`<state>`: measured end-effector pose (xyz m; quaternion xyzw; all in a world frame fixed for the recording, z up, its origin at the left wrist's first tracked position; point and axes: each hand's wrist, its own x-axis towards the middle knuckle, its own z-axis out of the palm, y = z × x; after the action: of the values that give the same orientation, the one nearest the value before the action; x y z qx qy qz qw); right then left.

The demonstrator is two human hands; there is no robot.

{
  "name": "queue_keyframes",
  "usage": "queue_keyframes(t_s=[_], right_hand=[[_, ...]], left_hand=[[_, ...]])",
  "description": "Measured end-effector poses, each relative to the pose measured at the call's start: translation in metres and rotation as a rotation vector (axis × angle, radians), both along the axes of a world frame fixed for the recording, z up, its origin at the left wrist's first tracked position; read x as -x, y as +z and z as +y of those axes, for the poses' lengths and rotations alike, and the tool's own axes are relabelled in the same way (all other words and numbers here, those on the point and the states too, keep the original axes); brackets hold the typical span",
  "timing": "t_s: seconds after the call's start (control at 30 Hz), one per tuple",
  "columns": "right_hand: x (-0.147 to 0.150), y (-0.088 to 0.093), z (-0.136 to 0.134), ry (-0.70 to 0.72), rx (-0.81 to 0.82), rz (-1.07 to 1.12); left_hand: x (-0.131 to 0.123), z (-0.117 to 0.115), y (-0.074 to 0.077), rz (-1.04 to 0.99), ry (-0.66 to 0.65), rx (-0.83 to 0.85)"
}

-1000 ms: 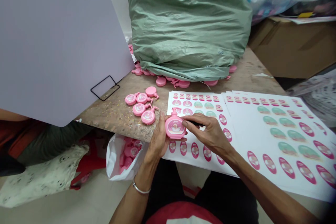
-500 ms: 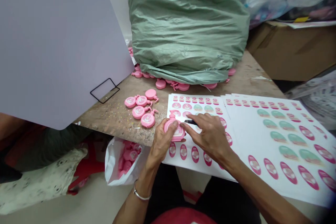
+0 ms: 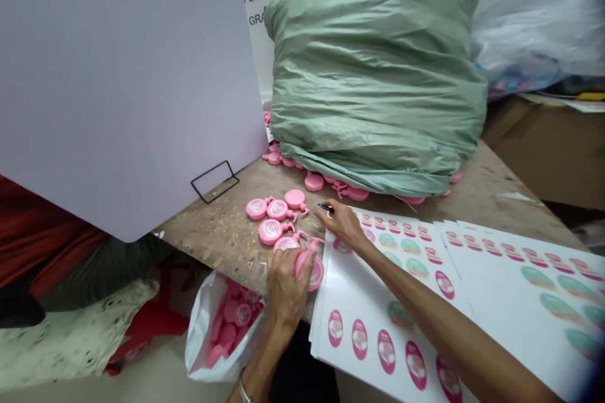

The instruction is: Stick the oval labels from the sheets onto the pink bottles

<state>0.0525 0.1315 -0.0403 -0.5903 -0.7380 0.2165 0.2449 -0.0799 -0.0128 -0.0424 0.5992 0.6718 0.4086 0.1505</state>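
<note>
Your left hand (image 3: 286,293) is closed around a pink pump bottle (image 3: 314,272), with the fingers wrapped over its side. The bottle leans over, right by the left edge of the sticker sheet (image 3: 378,334). Your right hand (image 3: 341,225) is by the top of that sheet, and its fingers pinch a small dark tool (image 3: 325,208). It is too small to tell what kind of tool it is.

Four more pink bottles (image 3: 271,217) lie on the wooden surface (image 3: 212,245), and one is just beside your left fingers. The front edge of the surface runs close under your left hand. Below that edge is a white plastic bag (image 3: 203,343) full of pink bottles.

Behind the bottles sits a big green sack (image 3: 378,75), with more pink bottles around its bottom. A thin strip of bare surface runs between the sack and the sheets. There is more open room to the left of the loose bottles, under a big pale board (image 3: 118,75)
</note>
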Motion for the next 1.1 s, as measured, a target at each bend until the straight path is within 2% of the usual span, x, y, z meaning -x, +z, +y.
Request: queue_keyframes(t_s=[0.1,0.2,0.3,0.37,0.43,0.47,0.53,0.6,0.67,0.73,0.8,0.9,1.0,1.1], right_hand=[[0.04,-0.004,0.031,0.004,0.069,-0.058],[0.049,-0.004,0.044,0.025,0.134,-0.085],[0.021,0.008,0.04,0.13,0.172,-0.08],[-0.009,0.024,0.025,0.226,0.173,-0.074],[-0.038,0.046,0.003,0.354,0.138,-0.078],[-0.051,0.057,-0.011,0.471,0.098,-0.091],[-0.071,0.079,-0.04,0.634,0.055,-0.113],[-0.083,0.094,-0.066,0.719,0.054,-0.131],[-0.092,0.101,-0.084,0.754,0.092,-0.123],[-0.099,0.095,-0.093,0.757,0.154,-0.045],[-0.104,0.075,-0.093,0.662,0.188,0.084],[-0.102,0.031,-0.084,0.281,0.095,0.178],[-0.09,-0.008,-0.074,-0.01,-0.06,0.003],[-0.081,-0.027,-0.069,-0.077,-0.176,-0.162]], left_hand=[[0.004,0.011,-0.008,0.281,-0.011,-0.015],[0.01,0.018,-0.012,0.391,0.112,-0.042],[0.018,0.023,-0.004,0.36,0.19,-0.148],[0.022,0.025,0.009,0.272,0.107,-0.225],[0.022,0.028,0.026,0.08,-0.046,-0.231],[0.021,0.029,0.033,-0.063,-0.127,-0.174],[0.014,0.028,0.044,-0.381,-0.293,0.07],[0.001,0.02,0.048,-0.654,-0.509,0.406],[-0.014,0.005,0.044,-0.857,-0.719,0.689],[-0.027,-0.011,0.034,-1.038,-0.778,0.81],[-0.035,-0.021,0.024,-1.15,-0.663,0.779],[-0.038,-0.02,0.016,-1.194,-0.386,0.611],[-0.04,-0.005,0.016,-1.2,-0.197,0.493],[-0.046,0.009,0.013,-1.217,-0.15,0.456]])
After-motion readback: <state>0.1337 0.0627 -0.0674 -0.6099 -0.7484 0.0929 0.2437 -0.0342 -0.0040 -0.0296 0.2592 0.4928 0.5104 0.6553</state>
